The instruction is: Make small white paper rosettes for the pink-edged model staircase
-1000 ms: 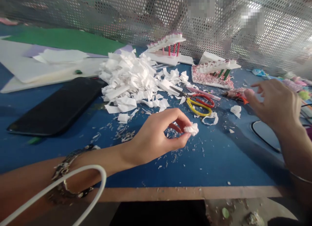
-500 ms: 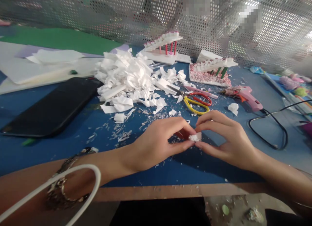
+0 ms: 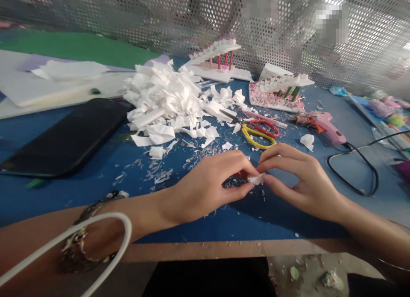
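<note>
A small white piece of paper [image 3: 256,179], crumpled or rolled, is pinched between the fingertips of both hands above the blue table. My left hand [image 3: 213,183] holds its left end between thumb and fingers. From the other side, my right hand [image 3: 296,181] grips its right end with thumb and forefinger. Just beyond my fingers lie scissors [image 3: 261,134] with one red and one yellow handle. A heap of white paper strips [image 3: 166,100] spreads to the upper left, with scraps scattered over the tabletop [image 3: 205,228].
A black phone-like slab [image 3: 68,136] lies left. Two small paper models, one with red posts [image 3: 213,62] and one with green posts [image 3: 278,94], stand at the back before a perforated metal screen [image 3: 179,21]. A pink glue gun [image 3: 329,128] with a black cord lies right. A white cable [image 3: 105,216] loops over my left forearm.
My fingers have shifted slightly around the paper piece, and its right end now looks narrower and more twisted. Both hands stay in about the same place.
</note>
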`<state>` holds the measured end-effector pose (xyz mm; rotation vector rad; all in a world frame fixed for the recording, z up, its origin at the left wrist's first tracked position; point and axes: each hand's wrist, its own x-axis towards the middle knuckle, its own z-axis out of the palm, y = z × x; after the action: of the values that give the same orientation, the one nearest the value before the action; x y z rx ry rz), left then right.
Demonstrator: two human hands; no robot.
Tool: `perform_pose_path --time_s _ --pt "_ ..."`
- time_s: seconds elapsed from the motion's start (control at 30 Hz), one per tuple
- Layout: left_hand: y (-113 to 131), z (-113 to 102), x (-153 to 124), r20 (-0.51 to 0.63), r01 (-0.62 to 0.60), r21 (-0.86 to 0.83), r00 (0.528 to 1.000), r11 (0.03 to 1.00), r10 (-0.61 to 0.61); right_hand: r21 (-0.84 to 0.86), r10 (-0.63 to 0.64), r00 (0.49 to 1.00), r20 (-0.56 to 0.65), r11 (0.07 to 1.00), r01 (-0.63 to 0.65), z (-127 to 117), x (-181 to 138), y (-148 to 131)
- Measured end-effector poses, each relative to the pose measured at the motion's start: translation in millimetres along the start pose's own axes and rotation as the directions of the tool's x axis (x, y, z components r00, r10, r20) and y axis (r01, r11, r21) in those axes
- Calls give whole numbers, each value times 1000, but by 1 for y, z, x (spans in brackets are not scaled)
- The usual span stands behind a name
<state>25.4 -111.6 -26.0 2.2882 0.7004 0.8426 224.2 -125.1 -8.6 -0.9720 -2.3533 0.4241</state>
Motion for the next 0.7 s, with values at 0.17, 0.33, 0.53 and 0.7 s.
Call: perform_pose_path --time_s 0.17,0.33,0.53,0.7 --pt "-1 -1 0 -5 32 3 999 999 -32 29 -5 999 35 1000 4 -1 0 0" --pt "0 0 0 -11 36 11 999 999 -36 10 -7 1000 17 1000 6 3 0 1" --pt "-1 1 1 -1 7 26 1000 1000 -7 17 -19 1000 2 1000 19 3 -1 1" --pt "0 1 1 -13 23 31 1000 999 -23 19 -24 999 -24 1000 24 4 -1 0"
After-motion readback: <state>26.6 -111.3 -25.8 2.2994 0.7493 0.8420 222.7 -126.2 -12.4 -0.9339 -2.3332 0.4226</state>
